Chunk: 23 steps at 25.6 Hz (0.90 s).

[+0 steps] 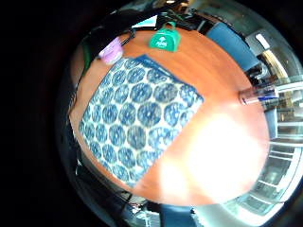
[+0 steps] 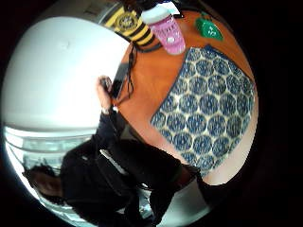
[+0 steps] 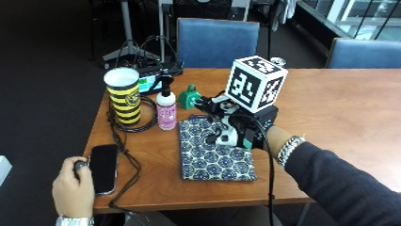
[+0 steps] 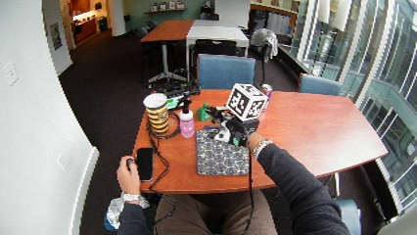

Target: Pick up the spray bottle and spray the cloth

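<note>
My gloved right hand (image 3: 241, 127) is hovering over the far edge of the cloth (image 3: 213, 150), can't tell how my fingers sit. The spray bottle (image 3: 166, 110) stands just past the cloth's far corner, beside the striped cup (image 3: 123, 96). I'd reach over, wrap the neck, keep the nozzle toward the cloth.

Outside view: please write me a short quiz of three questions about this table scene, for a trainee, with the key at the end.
1. True or false: the gloved right hand already holds the pink spray bottle.
2. What lies flat on the table under the gloved hand? A) a towel roll B) the blue patterned cloth C) a plate
3. Fill in: the bare hand rests beside the black ____.

Key
1. False: the bottle stands upright, untouched, between the striped cup and the green object.
2. B
3. phone
</note>
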### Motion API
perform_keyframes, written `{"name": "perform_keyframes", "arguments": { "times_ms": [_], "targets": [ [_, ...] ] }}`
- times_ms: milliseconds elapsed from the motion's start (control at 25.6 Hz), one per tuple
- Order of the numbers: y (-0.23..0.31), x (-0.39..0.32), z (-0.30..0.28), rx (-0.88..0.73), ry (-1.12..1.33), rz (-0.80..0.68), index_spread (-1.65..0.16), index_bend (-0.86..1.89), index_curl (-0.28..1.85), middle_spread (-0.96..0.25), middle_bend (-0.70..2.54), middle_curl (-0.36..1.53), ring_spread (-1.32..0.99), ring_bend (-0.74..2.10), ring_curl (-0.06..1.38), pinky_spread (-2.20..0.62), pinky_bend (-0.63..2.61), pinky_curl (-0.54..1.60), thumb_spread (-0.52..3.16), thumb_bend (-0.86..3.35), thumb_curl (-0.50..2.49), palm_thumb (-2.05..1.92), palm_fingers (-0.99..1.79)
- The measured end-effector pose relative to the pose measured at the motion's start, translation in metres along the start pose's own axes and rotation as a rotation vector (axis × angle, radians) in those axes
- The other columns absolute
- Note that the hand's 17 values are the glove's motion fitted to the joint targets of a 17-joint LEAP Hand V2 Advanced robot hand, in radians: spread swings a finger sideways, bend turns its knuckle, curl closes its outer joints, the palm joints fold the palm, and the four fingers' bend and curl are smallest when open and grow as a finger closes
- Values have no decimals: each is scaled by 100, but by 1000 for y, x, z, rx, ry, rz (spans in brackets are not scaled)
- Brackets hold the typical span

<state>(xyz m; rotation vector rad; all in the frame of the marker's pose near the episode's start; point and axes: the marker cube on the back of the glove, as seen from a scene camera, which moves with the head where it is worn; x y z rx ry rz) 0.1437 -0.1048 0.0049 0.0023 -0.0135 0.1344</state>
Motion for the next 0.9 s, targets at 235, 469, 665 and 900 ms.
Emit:
{"name": "perform_keyframes", "arguments": {
  "times_ms": [235,469,665,900],
  "targets": [
    [66,-51,-14,-60,109,-147,-42,14,33,-16,19,35,-13,37,31,19,44,35,86,-4,27,10,23],
    [120,-95,-21,-73,132,-274,-43,13,31,-15,19,35,-13,37,31,20,42,34,86,-4,27,8,24],
    [148,-122,-23,-79,146,-336,-43,13,30,-15,19,35,-13,38,31,21,41,34,86,-4,28,7,25],
    [160,-137,-27,-68,145,-378,-44,14,29,-14,19,35,-12,37,31,21,39,34,85,-3,28,6,27]
  ]
}}
